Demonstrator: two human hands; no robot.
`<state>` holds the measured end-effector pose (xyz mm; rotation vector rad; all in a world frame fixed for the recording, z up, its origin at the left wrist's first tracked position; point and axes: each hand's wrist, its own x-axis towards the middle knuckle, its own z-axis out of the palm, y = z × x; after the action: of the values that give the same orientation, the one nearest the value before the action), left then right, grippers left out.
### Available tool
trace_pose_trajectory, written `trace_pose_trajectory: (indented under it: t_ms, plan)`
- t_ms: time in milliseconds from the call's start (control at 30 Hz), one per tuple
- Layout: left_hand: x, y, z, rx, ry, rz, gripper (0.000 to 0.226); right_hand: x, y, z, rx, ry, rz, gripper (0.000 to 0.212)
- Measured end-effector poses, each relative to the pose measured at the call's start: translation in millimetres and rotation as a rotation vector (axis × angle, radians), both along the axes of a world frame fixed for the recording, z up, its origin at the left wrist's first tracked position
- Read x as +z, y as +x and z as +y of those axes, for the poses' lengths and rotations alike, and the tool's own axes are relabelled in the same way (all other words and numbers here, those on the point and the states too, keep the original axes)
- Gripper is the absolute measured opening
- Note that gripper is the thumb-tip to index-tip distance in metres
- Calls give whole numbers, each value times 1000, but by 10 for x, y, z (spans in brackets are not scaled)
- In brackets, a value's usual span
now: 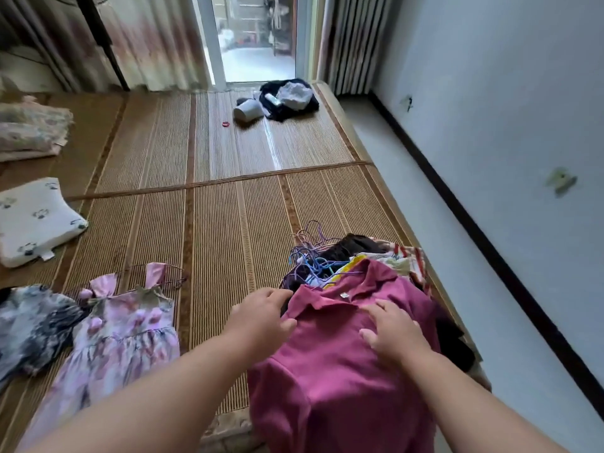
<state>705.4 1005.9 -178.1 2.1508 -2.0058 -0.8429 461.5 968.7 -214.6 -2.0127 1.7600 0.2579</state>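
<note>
Lying collar-up atop a clothes pile at the right edge of the bamboo mat, the magenta polo shirt has both hands on it. The left hand pinches its shoulder edge between thumb and curled fingers. The right hand rests flat on its chest, fingers spread apart. Coloured hangers poke out just beyond the shirt's collar. A pink floral dress lies on the mat to the shirt's left.

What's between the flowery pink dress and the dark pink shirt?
In the head view, only a strip of bare woven mat lies between the dress and the shirt. The left hand reaches across it to grip the shirt.
</note>
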Motion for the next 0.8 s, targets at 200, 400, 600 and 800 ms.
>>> trace_pose_trajectory:
  t_ms: [200,400,600,800]
  plan:
    - [-661,-348,-491,85,143,-32,58,-570,-244,-839,93,59,20,55]
    - [-1465,-363,-726,106,263,-94,60,-1258,-233,-1533,137,35,43,53]
    - [-2097,-281,-887,95,497,-74,90,-1743,-117,-1891,174,-58,205,42]
    - [-2110,-398,-861,227,457,80,95,-1590,-224,-1906,228,-113,115,21]
